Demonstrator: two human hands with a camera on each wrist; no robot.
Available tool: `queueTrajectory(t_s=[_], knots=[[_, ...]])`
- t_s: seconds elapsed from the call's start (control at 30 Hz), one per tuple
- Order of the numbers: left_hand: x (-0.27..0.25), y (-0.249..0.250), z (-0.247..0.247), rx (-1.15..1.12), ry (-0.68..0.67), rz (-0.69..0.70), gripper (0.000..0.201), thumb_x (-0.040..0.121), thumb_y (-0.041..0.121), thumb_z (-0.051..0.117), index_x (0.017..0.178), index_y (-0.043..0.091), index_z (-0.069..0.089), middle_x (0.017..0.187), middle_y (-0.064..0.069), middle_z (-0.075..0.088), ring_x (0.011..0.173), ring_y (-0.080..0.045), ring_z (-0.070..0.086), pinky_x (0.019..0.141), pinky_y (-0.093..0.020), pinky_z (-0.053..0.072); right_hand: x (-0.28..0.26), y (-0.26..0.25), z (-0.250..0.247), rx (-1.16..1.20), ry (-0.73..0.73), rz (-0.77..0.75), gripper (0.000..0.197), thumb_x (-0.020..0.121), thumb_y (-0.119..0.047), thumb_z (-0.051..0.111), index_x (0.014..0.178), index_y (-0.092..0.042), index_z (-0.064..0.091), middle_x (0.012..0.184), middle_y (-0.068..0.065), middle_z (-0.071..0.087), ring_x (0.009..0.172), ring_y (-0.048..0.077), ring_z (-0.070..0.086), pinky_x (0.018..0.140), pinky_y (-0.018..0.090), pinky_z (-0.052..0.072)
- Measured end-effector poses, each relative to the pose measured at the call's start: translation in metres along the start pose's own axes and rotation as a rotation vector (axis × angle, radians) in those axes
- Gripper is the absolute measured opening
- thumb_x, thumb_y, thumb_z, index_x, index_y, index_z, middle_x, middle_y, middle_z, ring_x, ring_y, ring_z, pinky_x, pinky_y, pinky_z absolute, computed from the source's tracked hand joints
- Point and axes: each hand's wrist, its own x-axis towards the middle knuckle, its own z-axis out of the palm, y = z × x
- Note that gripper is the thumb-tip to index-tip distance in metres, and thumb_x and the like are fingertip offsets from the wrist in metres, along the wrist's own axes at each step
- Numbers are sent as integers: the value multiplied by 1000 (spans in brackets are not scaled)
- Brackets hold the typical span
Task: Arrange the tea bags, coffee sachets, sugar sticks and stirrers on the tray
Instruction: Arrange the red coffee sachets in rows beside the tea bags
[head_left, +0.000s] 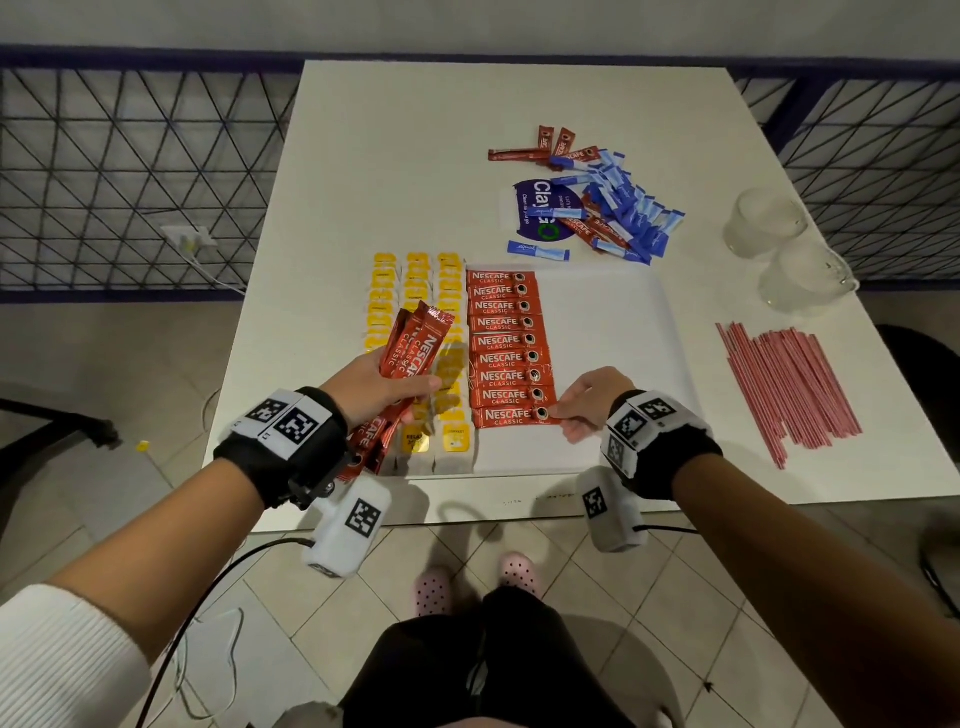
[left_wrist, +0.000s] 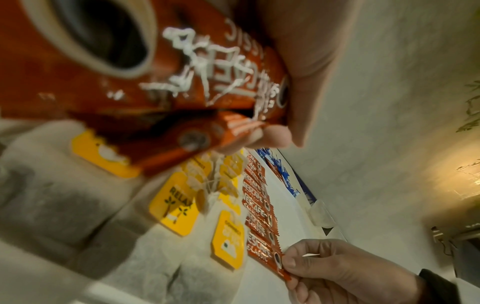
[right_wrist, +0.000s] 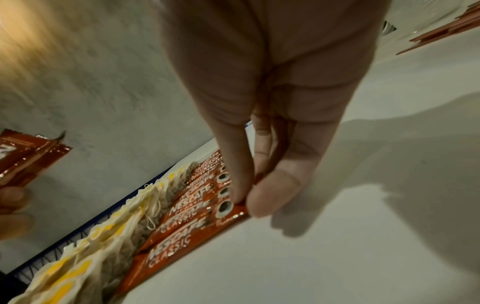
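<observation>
Nine red Nescafé coffee sachets (head_left: 503, 348) lie in one column on your flat white rectangular tray (head_left: 613, 338), each overlapping the next, approx. mid-tray. Left of them, touching, three columns of yellow-tagged paper tea bags (head_left: 410, 291) fill the tray's left part; the right part holds nothing.

Your right hand (head_left: 584, 402) pinches the right end of the nearest red sachet in the column (head_left: 511, 417), thumb & forefinger closed on its edge, sachet flat on the tray. Your left hand (head_left: 379, 387) grips a fanned bunch of loose red sachets (head_left: 410, 353), fingers curled round them, held above the tea bags w/o touching the tray.

Off the tray, on the white counter (head_left: 395, 156): a mixed heap of blue-and-white sugar sticks (head_left: 623, 208) and more red sachets, partly over a blue printed packet (head_left: 540, 208), at the far side; one sugar stick (head_left: 537, 251) lies alone just beyond the tray's far edge. Pink thin stirrers (head_left: 784, 384) lie bunched at the right, well apart from the tray. Two clear plastic cups (head_left: 789, 249) stand beyond them.
</observation>
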Motion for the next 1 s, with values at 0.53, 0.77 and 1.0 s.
queueTrajectory(t_s=[0.53, 0.77, 1.0], knots=[[4, 17, 16, -8, -70, -37, 15, 82, 15, 67, 84, 16, 52, 53, 3, 58, 38, -8, 51, 43, -21, 47, 0, 0, -11, -9, 13, -43, 14, 91, -16, 56, 82, -6, 53, 69, 10, 60, 74, 28, 62, 84, 39, 55], [1, 29, 33, 27, -169, -84, 14, 82, 18, 68, 89, 17, 56, 49, 5, 62, 38, -8, 53, 42, -20, 48, -26, -19, -14, 230, -85, -346, 18, 93, -31, 52, 100, -14, 53, 78, 4, 58, 63, 15, 55, 63, 27, 49], [2, 38, 52, 71, -217, -27, 12, 84, 27, 64, 84, 17, 58, 52, 7, 63, 41, -6, 55, 48, -17, 50, -35, -31, -18, 405, -152, -458, 30, 84, -20, 64, 108, -6, 54, 78, 6, 61, 60, 11, 58, 59, 19, 53]])
